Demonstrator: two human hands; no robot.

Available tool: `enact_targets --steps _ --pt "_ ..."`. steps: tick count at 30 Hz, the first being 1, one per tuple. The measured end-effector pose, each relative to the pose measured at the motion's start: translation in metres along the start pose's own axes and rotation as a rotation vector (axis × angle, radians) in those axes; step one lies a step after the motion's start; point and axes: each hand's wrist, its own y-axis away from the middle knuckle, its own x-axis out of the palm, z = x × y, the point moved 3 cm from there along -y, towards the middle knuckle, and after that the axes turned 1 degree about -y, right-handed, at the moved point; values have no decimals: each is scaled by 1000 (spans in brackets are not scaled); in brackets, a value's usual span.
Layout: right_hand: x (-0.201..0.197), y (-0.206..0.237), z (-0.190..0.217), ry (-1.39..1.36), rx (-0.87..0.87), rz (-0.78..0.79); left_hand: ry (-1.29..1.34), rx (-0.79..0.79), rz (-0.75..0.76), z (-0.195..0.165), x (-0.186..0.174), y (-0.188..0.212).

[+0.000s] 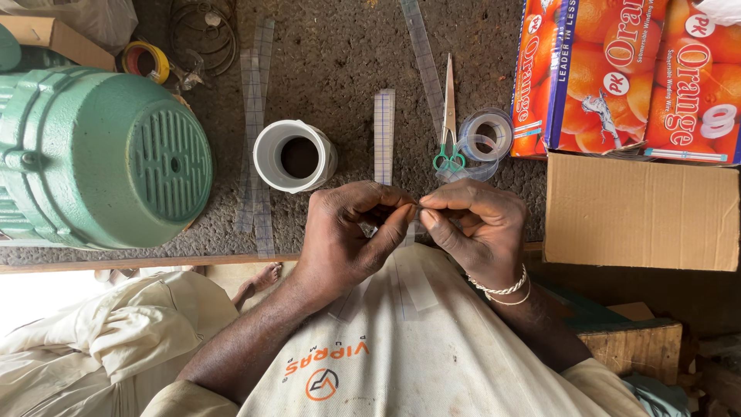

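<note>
My left hand (347,232) and right hand (471,224) meet just below the green-handled scissors (448,116). Both sets of fingers (401,202) pinch shut on a tiny thing I cannot make out.

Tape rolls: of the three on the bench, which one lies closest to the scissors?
The clear tape roll, right beside the green-handled scissors. The white roll sits further left, and the yellow roll is far off by the green motor.

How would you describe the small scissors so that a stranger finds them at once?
Start at the orange printed boxes at the top right. Just left of them lies a clear tape roll, and the scissors lie against its left side, above the right hand. Only they have green handle loops and slim steel blades.
</note>
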Motion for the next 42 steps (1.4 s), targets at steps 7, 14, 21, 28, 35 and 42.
enact_targets --steps 7,14,21,28,35,42 --pt "2 -8 6 126 -130 -7 67 -75 26 5 0 -4" --pt "4 -11 13 279 -204 -33 44 -91 7 10 0 -6" --pt "1 -13 -4 52 -42 23 4 -25 -52 4 0 -4" --pt "-2 -12 -25 -120 88 95 -138 79 -66 -2 0 -5" --pt "1 -10 -43 -533 311 117 -248 139 -36 -6 -1 -6" --pt "1 -14 -32 26 -47 62 -205 74 -7 -2 -1 -8"
